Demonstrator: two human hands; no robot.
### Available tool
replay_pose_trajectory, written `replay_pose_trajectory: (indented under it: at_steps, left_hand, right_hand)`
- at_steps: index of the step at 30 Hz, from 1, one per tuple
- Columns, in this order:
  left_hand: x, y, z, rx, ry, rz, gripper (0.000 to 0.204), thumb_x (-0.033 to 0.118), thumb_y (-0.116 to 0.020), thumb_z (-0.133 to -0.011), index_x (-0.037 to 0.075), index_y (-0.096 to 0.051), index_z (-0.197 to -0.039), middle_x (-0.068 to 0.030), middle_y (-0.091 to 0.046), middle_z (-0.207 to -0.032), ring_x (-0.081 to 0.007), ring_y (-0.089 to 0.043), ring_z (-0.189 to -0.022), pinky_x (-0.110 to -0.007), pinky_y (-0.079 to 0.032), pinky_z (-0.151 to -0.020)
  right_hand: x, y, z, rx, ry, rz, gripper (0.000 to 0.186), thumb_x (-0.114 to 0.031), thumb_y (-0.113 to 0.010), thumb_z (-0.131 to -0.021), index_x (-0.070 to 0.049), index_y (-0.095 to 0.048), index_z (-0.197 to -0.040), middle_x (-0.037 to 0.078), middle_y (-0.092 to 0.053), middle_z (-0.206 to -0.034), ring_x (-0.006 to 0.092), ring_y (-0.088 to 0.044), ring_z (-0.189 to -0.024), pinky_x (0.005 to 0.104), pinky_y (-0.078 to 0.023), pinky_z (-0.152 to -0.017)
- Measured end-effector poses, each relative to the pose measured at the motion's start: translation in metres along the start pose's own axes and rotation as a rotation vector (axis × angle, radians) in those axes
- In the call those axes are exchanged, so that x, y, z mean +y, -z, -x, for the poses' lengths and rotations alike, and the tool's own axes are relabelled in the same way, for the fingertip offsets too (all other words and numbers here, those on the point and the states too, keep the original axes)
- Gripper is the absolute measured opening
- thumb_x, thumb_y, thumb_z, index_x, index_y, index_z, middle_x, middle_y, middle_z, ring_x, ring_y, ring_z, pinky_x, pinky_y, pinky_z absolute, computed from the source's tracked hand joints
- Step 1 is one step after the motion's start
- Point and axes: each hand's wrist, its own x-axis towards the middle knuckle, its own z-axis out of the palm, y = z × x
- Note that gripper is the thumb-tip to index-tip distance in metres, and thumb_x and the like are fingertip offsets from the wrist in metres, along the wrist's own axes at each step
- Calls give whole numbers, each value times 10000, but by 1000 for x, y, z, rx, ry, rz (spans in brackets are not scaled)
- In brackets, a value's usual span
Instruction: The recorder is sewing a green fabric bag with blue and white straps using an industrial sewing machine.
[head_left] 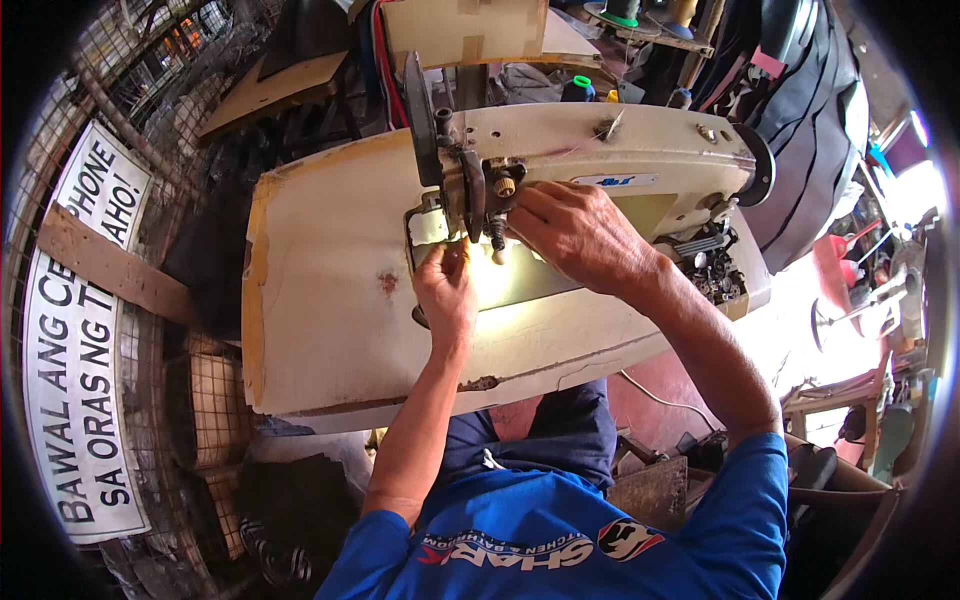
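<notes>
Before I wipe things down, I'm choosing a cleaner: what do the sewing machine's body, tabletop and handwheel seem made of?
Machine body: probably painted metal; cream, soft sheen, dark marks.
Tabletop: perhaps laminated wood; pale, stained face, brown chipped edge.
Handwheel: dark, smooth; metal or plastic, unclear.

Before me, yellow-white light pools at the needle end of the sewing machine point(655, 150); glare bleaches the far right, shadow darkens lower left, edges curve into black.

Sewing machine point(660, 140) cased in smooth, scuffed painted metal; knob point(505, 187) ridged, brass-like. Counter point(330, 290) surfaced matt, near edge roughened. Left plank point(115, 262): matt wood.
</notes>
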Motion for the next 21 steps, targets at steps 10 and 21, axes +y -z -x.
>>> replay_pose_trajectory:
  at_steps: [10,21]
  left_hand:
    - [38,90,-12,-170,-356,-330,91,42,-690,-821,-24,-629,-809,-17,-509,-668,-89,-436,-588,-246,-370,-548]
    - [88,192,23,-82,-352,-677,48,3,-647,-832,-2,-643,-879,-50,-514,-705,-141,-479,-609,-273,-384,-562]
  right_hand:
    - [47,64,7,485,-337,-54,148,20,-634,-780,-37,-620,-916,85,-644,-936,221,-666,-802,325,-562,-653]
    - [244,68,-35,470,-750,-163,387,100,-546,-695,-43,-663,-1034,44,-641,-871,101,-569,-717,258,-441,-589]
